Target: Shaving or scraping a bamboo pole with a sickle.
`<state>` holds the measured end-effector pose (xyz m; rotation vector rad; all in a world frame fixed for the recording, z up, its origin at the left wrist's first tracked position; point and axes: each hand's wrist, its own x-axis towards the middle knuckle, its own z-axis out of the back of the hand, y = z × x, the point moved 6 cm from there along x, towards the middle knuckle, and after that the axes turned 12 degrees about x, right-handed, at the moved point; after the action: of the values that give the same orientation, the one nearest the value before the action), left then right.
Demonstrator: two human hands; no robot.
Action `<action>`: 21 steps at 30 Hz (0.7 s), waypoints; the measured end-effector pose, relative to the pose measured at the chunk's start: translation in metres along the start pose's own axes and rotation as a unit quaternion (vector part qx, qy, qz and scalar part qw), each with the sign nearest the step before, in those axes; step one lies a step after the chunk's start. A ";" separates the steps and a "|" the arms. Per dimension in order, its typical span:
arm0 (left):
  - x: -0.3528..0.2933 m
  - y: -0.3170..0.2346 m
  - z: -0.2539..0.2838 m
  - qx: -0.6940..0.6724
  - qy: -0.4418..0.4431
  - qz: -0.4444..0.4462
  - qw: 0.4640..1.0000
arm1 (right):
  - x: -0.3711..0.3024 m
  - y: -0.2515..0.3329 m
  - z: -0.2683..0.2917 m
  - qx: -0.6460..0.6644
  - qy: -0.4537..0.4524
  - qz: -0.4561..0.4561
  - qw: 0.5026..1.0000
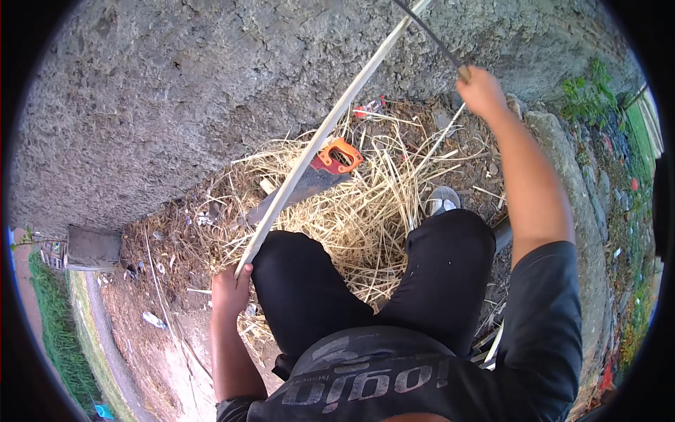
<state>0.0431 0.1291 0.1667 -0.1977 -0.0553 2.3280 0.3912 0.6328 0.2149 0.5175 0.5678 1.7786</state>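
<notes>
Left hand (228,293): fingers closed round pale strip's (330,125) end, seemingly steadying it; right hand (484,93): fingers wrapped round dark blade's (433,37) handle (464,73)

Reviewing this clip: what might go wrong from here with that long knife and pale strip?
The long knife in the right grip crosses the pale strip near the picture's top; a slip along it might run toward the left grip.
The strip could twist: the left grip holds its lower end, and any support above is out of view.
The handsaw lies loose on the shavings before the knees; a shifting leg might catch it.
</notes>
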 end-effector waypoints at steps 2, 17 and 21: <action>0.002 -0.003 0.002 0.003 -0.023 -0.019 1.000 | 0.012 0.000 0.021 -0.051 -0.069 0.077 0.993; -0.002 -0.001 -0.002 0.001 -0.010 0.017 1.000 | 0.032 -0.020 0.033 -0.027 -0.057 0.039 0.997; -0.003 0.006 -0.001 -0.007 -0.012 0.011 1.000 | 0.002 -0.005 0.023 0.031 -0.030 0.088 0.995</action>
<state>0.0406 0.1226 0.1656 -0.1783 -0.0821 2.3526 0.4085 0.6384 0.2297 0.6792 0.5498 1.9086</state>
